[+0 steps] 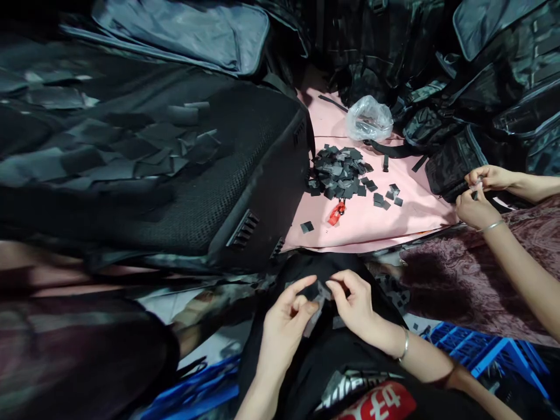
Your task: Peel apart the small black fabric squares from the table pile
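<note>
Low in the middle of the view, above my dark-clothed lap, my left hand [289, 315] pinches a small thin grey piece [321, 300] between thumb and fingers. My right hand [356, 303] is closed in a pinch at the upper right edge of the same piece; whether it is one layer or two I cannot make out. A bracelet circles my right wrist. Ahead on a pink cloth [371, 227] lies a heap of small dark square patches [339, 169], with several strewn around it. A red-handled small tool [336, 213] lies just in front of the heap.
A large black mesh-sided bag [245, 157] fills the left, with dark patches [144, 140] on top. A clear plastic bag [370, 118] sits behind the heap. At right, a co-worker's hands [481, 195] work beside a camouflage pouch [455, 163]. Blue crates [490, 350] stand below.
</note>
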`<control>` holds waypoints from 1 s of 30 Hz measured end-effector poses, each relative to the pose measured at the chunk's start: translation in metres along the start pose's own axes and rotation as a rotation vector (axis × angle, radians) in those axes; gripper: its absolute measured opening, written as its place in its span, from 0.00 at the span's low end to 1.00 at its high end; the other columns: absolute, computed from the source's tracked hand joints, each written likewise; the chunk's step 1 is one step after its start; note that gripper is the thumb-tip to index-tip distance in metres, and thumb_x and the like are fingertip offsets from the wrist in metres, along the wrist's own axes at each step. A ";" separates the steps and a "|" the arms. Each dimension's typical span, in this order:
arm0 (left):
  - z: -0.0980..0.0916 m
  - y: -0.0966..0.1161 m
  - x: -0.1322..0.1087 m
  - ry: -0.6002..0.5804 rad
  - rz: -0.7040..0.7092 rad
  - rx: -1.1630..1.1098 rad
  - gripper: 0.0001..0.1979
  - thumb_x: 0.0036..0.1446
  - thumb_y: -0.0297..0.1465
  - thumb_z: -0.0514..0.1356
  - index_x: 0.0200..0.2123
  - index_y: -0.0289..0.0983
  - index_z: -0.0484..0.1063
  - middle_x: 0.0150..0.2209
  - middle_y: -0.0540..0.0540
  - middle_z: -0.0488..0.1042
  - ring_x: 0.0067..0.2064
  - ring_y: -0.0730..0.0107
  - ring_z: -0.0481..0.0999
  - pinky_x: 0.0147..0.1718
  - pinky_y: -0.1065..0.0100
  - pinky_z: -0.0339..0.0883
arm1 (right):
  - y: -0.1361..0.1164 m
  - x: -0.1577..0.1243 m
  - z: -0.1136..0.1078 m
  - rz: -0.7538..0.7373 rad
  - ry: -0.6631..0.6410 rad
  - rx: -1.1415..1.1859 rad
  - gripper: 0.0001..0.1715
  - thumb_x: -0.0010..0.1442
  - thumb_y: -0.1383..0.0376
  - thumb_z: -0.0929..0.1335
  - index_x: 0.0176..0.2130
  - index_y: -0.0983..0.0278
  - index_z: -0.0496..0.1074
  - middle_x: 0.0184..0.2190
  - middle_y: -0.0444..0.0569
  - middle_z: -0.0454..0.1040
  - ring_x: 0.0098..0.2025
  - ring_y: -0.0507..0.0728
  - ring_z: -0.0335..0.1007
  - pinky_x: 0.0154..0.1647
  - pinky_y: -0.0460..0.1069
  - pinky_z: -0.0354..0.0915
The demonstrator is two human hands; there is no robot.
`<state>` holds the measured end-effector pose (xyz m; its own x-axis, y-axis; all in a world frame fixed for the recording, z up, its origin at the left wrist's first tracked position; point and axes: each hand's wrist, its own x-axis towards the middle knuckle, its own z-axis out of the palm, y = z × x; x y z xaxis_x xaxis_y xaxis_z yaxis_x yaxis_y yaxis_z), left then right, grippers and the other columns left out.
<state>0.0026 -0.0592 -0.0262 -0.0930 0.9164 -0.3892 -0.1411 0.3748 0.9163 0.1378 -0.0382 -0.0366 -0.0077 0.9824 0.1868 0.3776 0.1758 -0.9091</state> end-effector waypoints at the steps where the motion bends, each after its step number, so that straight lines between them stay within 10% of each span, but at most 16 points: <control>1: 0.001 0.000 0.002 -0.019 0.005 0.048 0.22 0.46 0.38 0.64 0.44 0.34 0.72 0.15 0.59 0.55 0.17 0.79 0.55 0.18 0.74 0.52 | 0.000 -0.001 0.000 -0.085 0.006 -0.058 0.08 0.60 0.65 0.63 0.30 0.65 0.69 0.24 0.45 0.69 0.26 0.50 0.65 0.28 0.45 0.62; 16: 0.008 -0.005 0.004 -0.104 -0.179 -0.108 0.28 0.45 0.47 0.65 0.43 0.32 0.70 0.17 0.57 0.60 0.16 0.81 0.52 0.15 0.74 0.44 | 0.007 0.000 -0.006 -0.240 -0.128 -0.150 0.12 0.60 0.70 0.60 0.37 0.64 0.73 0.32 0.52 0.72 0.36 0.54 0.68 0.38 0.48 0.68; 25: 0.014 -0.014 -0.002 0.046 0.226 0.337 0.12 0.53 0.39 0.59 0.24 0.37 0.70 0.16 0.53 0.63 0.18 0.75 0.61 0.20 0.72 0.55 | 0.006 0.006 0.002 0.365 -0.139 0.367 0.12 0.53 0.59 0.68 0.25 0.65 0.67 0.21 0.43 0.65 0.23 0.49 0.59 0.25 0.45 0.59; 30: 0.025 -0.013 -0.031 0.060 0.491 0.413 0.08 0.53 0.33 0.57 0.27 0.38 0.74 0.25 0.46 0.76 0.26 0.67 0.73 0.29 0.69 0.65 | 0.028 0.065 -0.012 0.611 0.068 0.811 0.20 0.53 0.57 0.69 0.21 0.63 0.57 0.15 0.36 0.51 0.15 0.45 0.46 0.14 0.41 0.48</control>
<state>0.0318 -0.0889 -0.0239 -0.1070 0.9901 0.0911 0.3218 -0.0522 0.9454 0.1592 0.0299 -0.0451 0.0390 0.9174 -0.3960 -0.4423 -0.3395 -0.8301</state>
